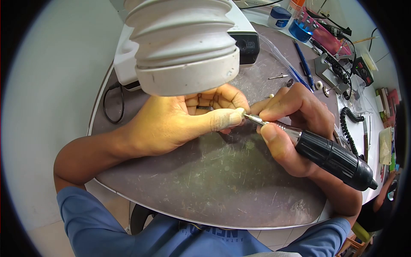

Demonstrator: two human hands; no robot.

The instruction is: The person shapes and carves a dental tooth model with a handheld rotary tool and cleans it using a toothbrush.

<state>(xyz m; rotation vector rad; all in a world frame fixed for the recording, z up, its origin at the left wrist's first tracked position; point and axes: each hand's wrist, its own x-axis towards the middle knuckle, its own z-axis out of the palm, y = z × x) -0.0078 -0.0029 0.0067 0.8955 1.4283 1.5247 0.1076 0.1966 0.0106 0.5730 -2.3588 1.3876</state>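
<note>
L hand (165,124) clamped: thumb & fingertip pinched tog on a tiny pale pc (241,111), other fingers curled in behind thumb. R hand (297,113) closed pen-style on black/silver drill (334,156), thumb & index on its silver front end, black body running back past palm to lower R. Drill's thin bit (251,117) aims at pc, right by L thumb tip; can't tell if touching. So pc sits btwn the 2 hands, held in L fingertips, just L of R hand's fingers. Both hands are over scuffed table (205,188). Directly above L hand: white ribbed hose (184,43), its rim overlapping top of hand in view. Beyond L hand, behind hose: white box (127,64). Black cable (122,107) loops L of L hand. Beyond R hand: loose bur (278,77), blue pen (304,65), then blue cup (301,31) & lidded jar (279,18) farther off. R of R hand: coiled cord (349,128), ctrl box (363,70) above it. Far R of R hand: part of another person (382,195)
</note>
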